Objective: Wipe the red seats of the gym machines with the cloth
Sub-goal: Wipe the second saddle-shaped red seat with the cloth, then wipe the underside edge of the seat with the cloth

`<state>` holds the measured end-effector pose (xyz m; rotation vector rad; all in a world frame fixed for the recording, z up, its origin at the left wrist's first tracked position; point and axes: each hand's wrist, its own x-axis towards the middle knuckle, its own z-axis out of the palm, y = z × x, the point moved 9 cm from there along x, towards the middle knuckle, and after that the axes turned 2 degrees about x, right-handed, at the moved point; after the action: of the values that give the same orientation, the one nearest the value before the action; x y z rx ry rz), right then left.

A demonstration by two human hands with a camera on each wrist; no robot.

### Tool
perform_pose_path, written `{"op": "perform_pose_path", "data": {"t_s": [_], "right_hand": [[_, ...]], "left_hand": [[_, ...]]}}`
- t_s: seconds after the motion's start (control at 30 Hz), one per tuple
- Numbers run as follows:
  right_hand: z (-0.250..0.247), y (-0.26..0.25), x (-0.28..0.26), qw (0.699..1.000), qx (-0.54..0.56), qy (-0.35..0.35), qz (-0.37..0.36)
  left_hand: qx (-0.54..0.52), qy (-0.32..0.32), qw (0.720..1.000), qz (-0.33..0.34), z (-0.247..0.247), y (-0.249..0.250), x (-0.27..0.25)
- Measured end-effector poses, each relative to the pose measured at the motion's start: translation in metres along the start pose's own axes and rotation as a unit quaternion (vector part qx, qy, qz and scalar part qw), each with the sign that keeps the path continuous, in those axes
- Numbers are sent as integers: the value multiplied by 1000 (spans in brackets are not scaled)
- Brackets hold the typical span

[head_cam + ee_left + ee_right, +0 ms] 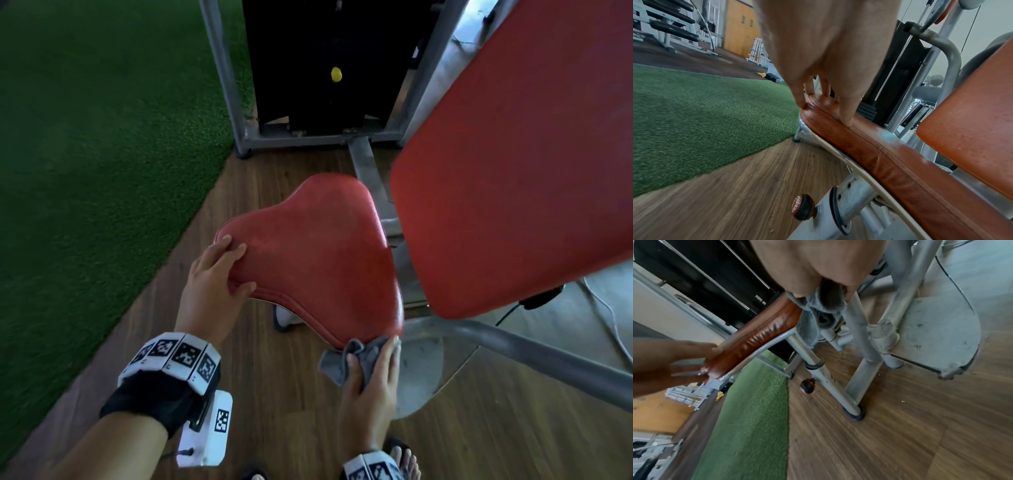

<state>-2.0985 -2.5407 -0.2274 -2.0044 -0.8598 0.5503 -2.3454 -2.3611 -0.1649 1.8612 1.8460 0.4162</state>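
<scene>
The red padded seat (318,260) of a gym machine lies in front of me, worn and creased along its edge (879,154). My left hand (233,270) rests on its left corner, fingers on top and thumb against the seam, the fingertips (846,121) touching the stitched rim. At the seat's near right corner, my right hand (373,356) grips a bunched grey cloth (337,368) and presses it against the seat's edge. In the right wrist view the cloth (812,318) hangs down past the seat's (756,344) end.
A big red backrest (513,171) tilts up at the right, close over the seat. Grey frame tubes (513,346) and a round metal plate (421,370) stand below. A black weight stack (329,68) is behind. Green turf (85,154) borders the wooden floor (274,411) on the left.
</scene>
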Motion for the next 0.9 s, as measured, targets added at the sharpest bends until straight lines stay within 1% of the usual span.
{"op": "perform_pose_path", "data": {"t_s": [0.07,0.13,0.23,0.33,0.43,0.53,0.63,0.8,0.9], "right_hand": [[-4,2,6,1000,-2,-2,0],[-12,6,18,1000,-8,-18,-6],[-21,11,35,998,-11,-63,-13],[-24,16,44,995,-4,-103,0],[-21,11,38,995,-5,-96,9],[-9,2,22,996,-42,-81,19],[-3,2,21,992,-61,-99,42],[-17,3,50,983,-99,-155,-10],[-19,5,57,974,-129,-184,-30]], "left_hand": [[6,0,1000,-7,-1,-2,1],[4,-2,1000,-7,1,-3,1],[-5,3,1000,-8,3,-5,1],[-10,2,1000,-11,6,-5,0],[-9,-3,1000,-15,7,-5,1],[-11,-5,1000,-26,8,-5,1],[-16,-7,999,-27,8,-6,2],[-19,-4,999,-26,6,-6,2],[-21,-2,1000,-21,9,-3,-1]]}}
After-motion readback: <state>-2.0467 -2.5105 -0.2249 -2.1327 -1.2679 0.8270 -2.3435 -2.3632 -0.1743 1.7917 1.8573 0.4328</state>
